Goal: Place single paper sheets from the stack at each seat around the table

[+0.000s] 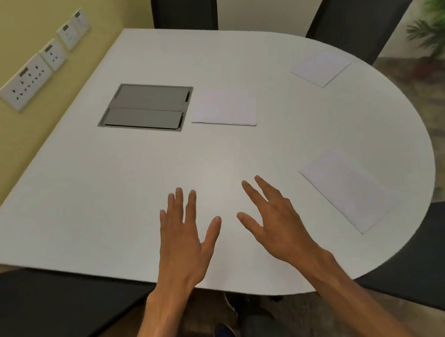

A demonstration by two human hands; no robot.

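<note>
The white table (133,179) is being reached over by both hands. The paper stack (223,108) is lying beyond the fingertips, just beside the grey floor-box lid (148,107). Left hand (186,237) and right hand (274,220) are being held spread, empty.

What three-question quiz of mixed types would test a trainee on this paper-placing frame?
1. Multiple choice: The paper stack lies (A) right beside the grey cable hatch, (B) on a chair, (C) under the left hand.
2. True or false: The right hand is gripping a sheet.
3. Short answer: How many single sheets lie near the table's rounded edge?

Key:
1. A.
2. False; both hands are open, fingers spread, holding nothing.
3. Two: the far sheet by the far-right chair and the near sheet by the near-right chair.
</note>
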